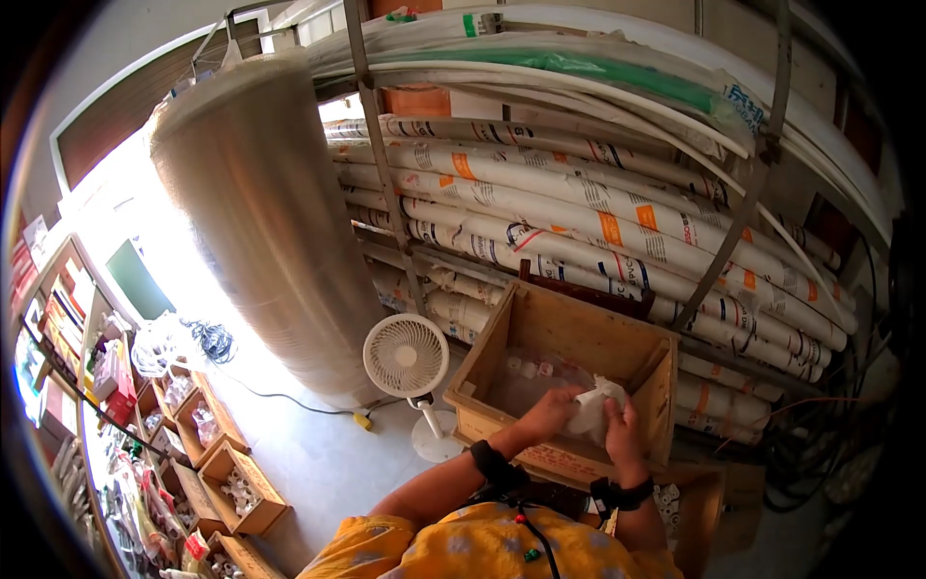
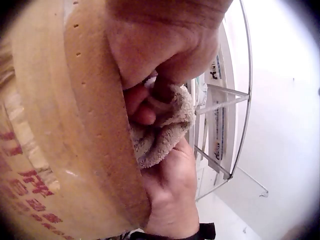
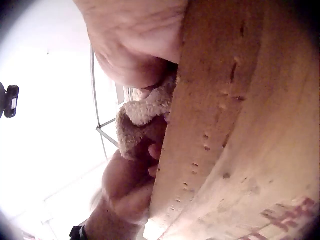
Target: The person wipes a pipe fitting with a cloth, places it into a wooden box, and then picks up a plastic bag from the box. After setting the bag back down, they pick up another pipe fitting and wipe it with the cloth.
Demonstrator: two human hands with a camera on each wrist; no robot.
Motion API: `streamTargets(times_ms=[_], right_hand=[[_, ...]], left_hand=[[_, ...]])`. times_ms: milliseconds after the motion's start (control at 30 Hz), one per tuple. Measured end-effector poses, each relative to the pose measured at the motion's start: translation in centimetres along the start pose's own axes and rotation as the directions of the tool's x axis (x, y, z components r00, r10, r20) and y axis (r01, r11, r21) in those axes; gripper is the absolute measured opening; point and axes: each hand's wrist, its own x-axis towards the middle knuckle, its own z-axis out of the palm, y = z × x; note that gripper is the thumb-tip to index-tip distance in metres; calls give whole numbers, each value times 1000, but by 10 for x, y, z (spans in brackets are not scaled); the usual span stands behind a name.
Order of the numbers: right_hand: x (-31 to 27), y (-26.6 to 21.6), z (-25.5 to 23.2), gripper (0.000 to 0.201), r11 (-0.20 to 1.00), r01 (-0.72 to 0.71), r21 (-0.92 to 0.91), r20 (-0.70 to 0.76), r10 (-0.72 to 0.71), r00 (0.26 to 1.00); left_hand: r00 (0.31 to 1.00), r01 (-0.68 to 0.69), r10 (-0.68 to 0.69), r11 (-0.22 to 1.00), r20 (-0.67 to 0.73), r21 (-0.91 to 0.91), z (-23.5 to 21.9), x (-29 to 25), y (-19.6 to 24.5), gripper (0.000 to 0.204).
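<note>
Both hands meet over the front part of an open wooden box. A white, fluffy terry cloth is bunched between them. My left hand grips it from the left with curled fingers, seen close up in the left wrist view beside the cloth. On the other side my right hand holds it, thumb up; the right wrist view shows the cloth below that hand. Translucent plastic hangs under the cloth between the hands. Clear plastic bottles or bags lie inside the box. The box wall hides part of the fingers in both wrist views.
A white fan stands left of the box. Behind it rises a large wrapped roll. Long white pipes fill a metal rack beyond the box. Wooden crates of small parts sit on the floor at left. A cable crosses the floor.
</note>
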Motion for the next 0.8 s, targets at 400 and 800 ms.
streamTargets(times_ms=[400, 800], right_hand=[[-1, -5, 5, 35, 999, 37, 26, -12, -37, 999], [-3, -5, 2, 38, 999, 33, -28, 24, -32, 999]], left_hand=[[998, 50, -48, 996, 27, -76, -8, 6, -18, 38], [999, -23, 27, 993, -32, 118, -11, 4, -25, 43]])
